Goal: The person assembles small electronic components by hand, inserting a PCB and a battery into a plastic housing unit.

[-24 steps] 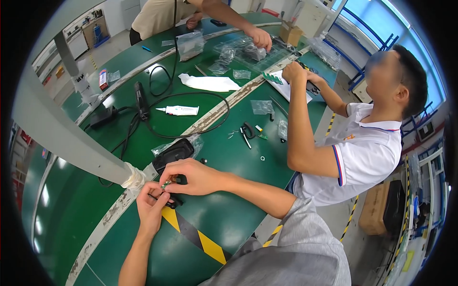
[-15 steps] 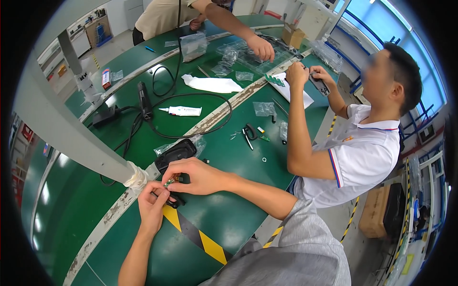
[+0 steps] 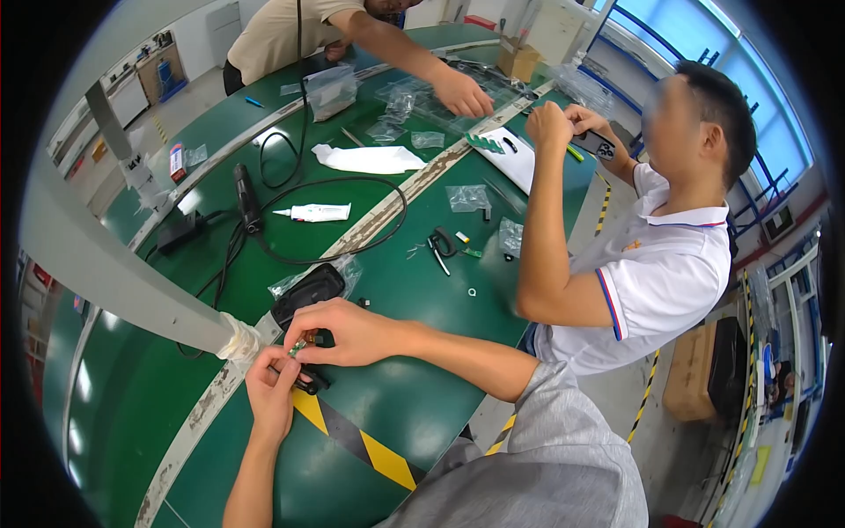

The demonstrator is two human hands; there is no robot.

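Both of my hands are close together over the near left part of the green table. My right hand [image 3: 352, 334] pinches a small green circuit board [image 3: 296, 349] between thumb and fingers. Just below it, my left hand [image 3: 271, 392] is closed on a small black part [image 3: 312, 380], its fingertips almost meeting the board. Fingers cover much of both pieces, so I cannot tell whether they are joined. Beyond my right hand lies an open black case [image 3: 306, 292] on a clear plastic bag.
Nearby are black-handled cutters [image 3: 438, 251], a white glue tube [image 3: 319, 213], a cabled black tool [image 3: 247, 195] and a white sheet [image 3: 370, 159]. A grey post [image 3: 132, 255] rises at left. A co-worker [image 3: 656, 238] at right holds a phone [image 3: 595, 143]; another person [image 3: 290, 40] reaches across.
The view has shifted slightly, moving the table things left and up. My hands keep their grips close together. The co-worker's phone has tilted flatter, and the far person's hand has moved little.
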